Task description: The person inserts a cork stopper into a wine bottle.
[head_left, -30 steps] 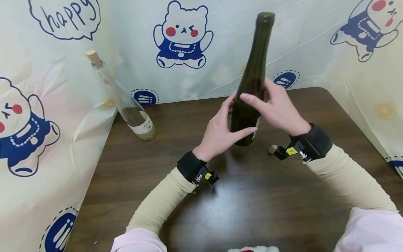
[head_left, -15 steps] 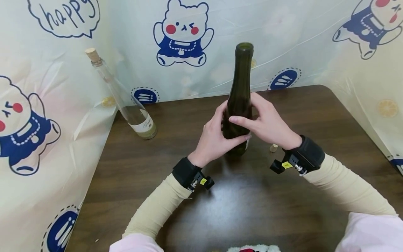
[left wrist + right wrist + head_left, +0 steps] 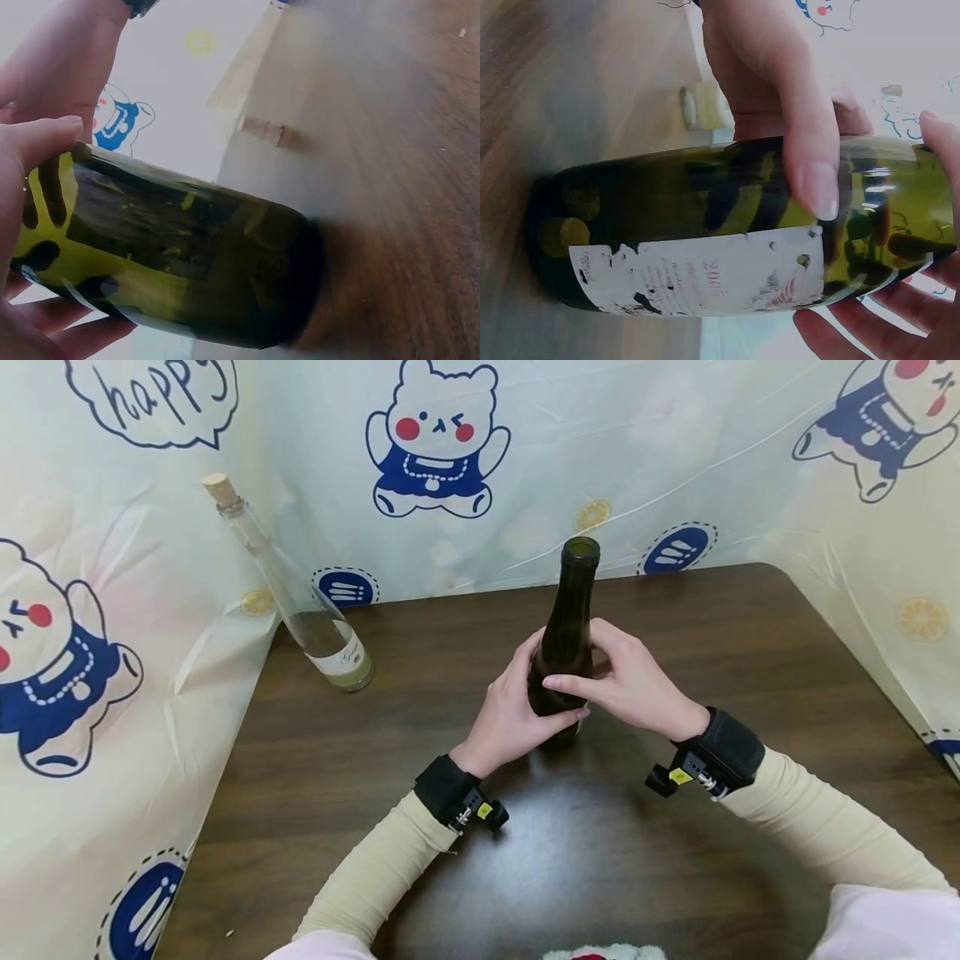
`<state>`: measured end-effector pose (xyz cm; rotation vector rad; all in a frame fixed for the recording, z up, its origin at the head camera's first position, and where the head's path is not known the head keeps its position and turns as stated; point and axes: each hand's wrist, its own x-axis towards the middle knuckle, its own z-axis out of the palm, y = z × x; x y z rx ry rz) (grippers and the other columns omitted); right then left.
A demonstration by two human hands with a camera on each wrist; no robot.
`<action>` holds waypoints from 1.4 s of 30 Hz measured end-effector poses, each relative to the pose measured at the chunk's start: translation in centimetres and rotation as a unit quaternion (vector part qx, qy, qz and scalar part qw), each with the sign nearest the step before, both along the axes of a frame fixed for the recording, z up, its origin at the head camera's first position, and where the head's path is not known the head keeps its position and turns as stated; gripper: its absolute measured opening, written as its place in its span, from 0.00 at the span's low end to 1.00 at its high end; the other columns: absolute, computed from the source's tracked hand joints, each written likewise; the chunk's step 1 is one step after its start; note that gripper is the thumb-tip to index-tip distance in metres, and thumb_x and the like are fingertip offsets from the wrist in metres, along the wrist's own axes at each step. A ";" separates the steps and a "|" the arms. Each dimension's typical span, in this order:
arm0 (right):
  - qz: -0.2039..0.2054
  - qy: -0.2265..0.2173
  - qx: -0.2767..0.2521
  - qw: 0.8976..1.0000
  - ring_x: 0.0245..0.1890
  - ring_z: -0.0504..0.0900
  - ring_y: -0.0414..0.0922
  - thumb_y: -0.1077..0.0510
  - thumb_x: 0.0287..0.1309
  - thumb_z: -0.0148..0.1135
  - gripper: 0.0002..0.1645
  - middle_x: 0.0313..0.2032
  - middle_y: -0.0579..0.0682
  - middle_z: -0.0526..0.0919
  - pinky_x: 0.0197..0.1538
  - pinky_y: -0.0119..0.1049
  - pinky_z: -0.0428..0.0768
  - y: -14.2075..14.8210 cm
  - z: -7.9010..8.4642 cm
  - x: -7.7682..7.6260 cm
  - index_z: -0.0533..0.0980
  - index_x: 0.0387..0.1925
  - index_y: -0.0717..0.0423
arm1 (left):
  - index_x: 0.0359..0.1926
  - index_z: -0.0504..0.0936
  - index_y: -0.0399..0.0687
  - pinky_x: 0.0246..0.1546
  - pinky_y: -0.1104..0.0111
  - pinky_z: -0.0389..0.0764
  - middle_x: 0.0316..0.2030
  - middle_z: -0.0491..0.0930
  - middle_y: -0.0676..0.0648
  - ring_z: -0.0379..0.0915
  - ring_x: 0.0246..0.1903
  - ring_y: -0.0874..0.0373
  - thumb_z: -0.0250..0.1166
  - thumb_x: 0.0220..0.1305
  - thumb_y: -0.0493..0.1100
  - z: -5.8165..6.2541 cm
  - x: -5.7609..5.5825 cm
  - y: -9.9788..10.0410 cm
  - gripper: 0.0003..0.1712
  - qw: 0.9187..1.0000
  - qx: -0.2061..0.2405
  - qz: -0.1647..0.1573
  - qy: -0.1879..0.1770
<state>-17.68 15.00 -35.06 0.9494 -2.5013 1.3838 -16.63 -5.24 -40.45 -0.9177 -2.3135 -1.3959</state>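
A dark green wine bottle (image 3: 568,631) stands nearly upright above the middle of the table, its mouth uncorked. My left hand (image 3: 506,718) grips its lower body from the left, thumb across the near side. My right hand (image 3: 637,685) holds it from the right, slightly higher, thumb in front. The right wrist view shows a torn white label (image 3: 705,277) and a round tan shape (image 3: 565,237) through the glass near the base. Whether the base touches the table, I cannot tell. A loose cork (image 3: 262,131) lies beyond the bottle in the left wrist view; the right hand hides it from the head view.
A clear glass bottle (image 3: 288,602) with a cork stopper (image 3: 221,491) and a white label stands at the back left of the brown table (image 3: 300,793). A fuzzy white and red item (image 3: 603,953) shows at the near edge. Printed curtains (image 3: 525,460) surround the table.
Both hands have brought the green bottle down towards the table and slightly left and nearer. It was tilted to the right and is now more upright. The right hand now covers the loose cork.
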 end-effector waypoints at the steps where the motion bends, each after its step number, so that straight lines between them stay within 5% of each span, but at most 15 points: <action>1: 0.003 -0.001 0.003 1.000 0.46 0.79 0.39 0.51 0.59 0.76 0.26 0.50 0.42 0.79 0.43 0.36 0.82 0.0 0.0 0.0 0.78 0.57 0.47 | 0.79 0.53 0.58 0.57 0.63 0.73 0.61 0.73 0.52 0.73 0.57 0.63 0.80 0.53 0.50 -0.1 0.0 0.0 0.60 1.000 -0.003 0.002 -0.001; 8: 0.020 -0.027 0.040 0.999 0.53 0.79 0.43 0.50 0.73 0.61 0.25 0.58 0.46 0.78 0.51 0.46 0.79 1.9 1.0 -0.6 0.72 0.66 0.52 | 0.76 0.59 0.54 0.56 0.61 0.75 0.60 0.73 0.52 0.73 0.56 0.61 0.80 0.53 0.55 -0.1 -0.2 -0.4 0.55 1.000 -0.016 0.019 -0.010; 14: -0.055 -0.055 0.110 0.991 0.50 0.82 0.46 0.42 0.76 0.55 0.24 0.53 0.49 0.84 0.51 0.51 0.77 5.4 1.5 -1.4 0.78 0.61 0.51 | 0.76 0.58 0.55 0.56 0.60 0.74 0.58 0.72 0.53 0.73 0.54 0.62 0.79 0.54 0.57 0.0 -0.3 -0.7 0.55 0.999 -0.029 0.030 -0.020; 17: -0.073 -0.078 0.206 0.973 0.42 0.83 0.45 0.37 0.71 0.59 0.29 0.45 0.49 0.85 0.47 0.49 0.79 6.8 0.8 -1.7 0.79 0.58 0.54 | 0.76 0.57 0.55 0.56 0.60 0.74 0.58 0.72 0.53 0.73 0.54 0.62 0.79 0.54 0.57 -0.1 -0.3 -0.7 0.55 0.999 -0.036 0.034 -0.020; 22: -0.066 -0.130 0.353 0.924 0.32 0.81 0.46 0.32 0.64 0.63 0.37 0.37 0.50 0.85 0.36 0.48 0.81 8.8 -2.2 -2.2 0.79 0.53 0.62 | 0.76 0.56 0.55 0.56 0.61 0.74 0.58 0.72 0.53 0.73 0.53 0.62 0.79 0.54 0.57 -0.2 -0.1 -0.7 0.55 0.998 -0.040 0.031 -0.028; 26: -0.085 -0.173 0.405 0.894 0.25 0.75 0.46 0.29 0.60 0.65 0.37 0.26 0.48 0.78 0.27 0.42 0.73 9.4 -4.6 -2.2 0.77 0.42 0.61 | 0.76 0.56 0.54 0.55 0.62 0.75 0.58 0.71 0.52 0.73 0.53 0.61 0.79 0.54 0.57 -0.3 0.0 -0.5 0.56 0.998 -0.041 0.027 -0.029; 29: -0.095 -0.190 0.416 0.884 0.23 0.72 0.46 0.31 0.61 0.64 0.33 0.23 0.48 0.74 0.25 0.41 0.68 9.5 -5.4 -2.1 0.75 0.36 0.58 | 0.76 0.56 0.53 0.55 0.62 0.75 0.59 0.71 0.52 0.73 0.53 0.62 0.79 0.55 0.56 -0.3 0.1 -0.4 0.55 0.999 -0.040 0.026 -0.026; 33: -0.073 -0.192 0.402 0.893 0.23 0.71 0.46 0.42 0.67 0.64 0.21 0.22 0.48 0.72 0.27 0.40 0.66 9.7 -5.7 -2.3 0.75 0.31 0.55 | 0.76 0.56 0.53 0.55 0.62 0.75 0.60 0.71 0.52 0.74 0.53 0.62 0.79 0.55 0.57 -0.5 0.1 -0.4 0.55 0.999 -0.040 0.028 -0.025; 36: -0.061 -0.178 0.369 0.910 0.24 0.72 0.46 0.49 0.69 0.64 0.15 0.24 0.48 0.73 0.28 0.40 0.69 9.9 -5.6 -2.6 0.76 0.33 0.57 | 0.76 0.55 0.54 0.55 0.61 0.75 0.60 0.71 0.52 0.74 0.53 0.61 0.78 0.55 0.58 -0.6 0.2 -0.3 0.56 0.998 -0.043 0.033 -0.025; 42: -0.078 -0.129 0.297 0.943 0.36 0.81 0.53 0.57 0.70 0.64 0.16 0.39 0.58 0.83 0.41 0.51 0.80 9.4 -3.5 -3.2 0.75 0.51 0.65 | 0.77 0.54 0.55 0.55 0.61 0.75 0.60 0.71 0.52 0.74 0.53 0.62 0.78 0.56 0.58 -0.7 0.2 -0.3 0.56 0.998 -0.044 0.034 -0.032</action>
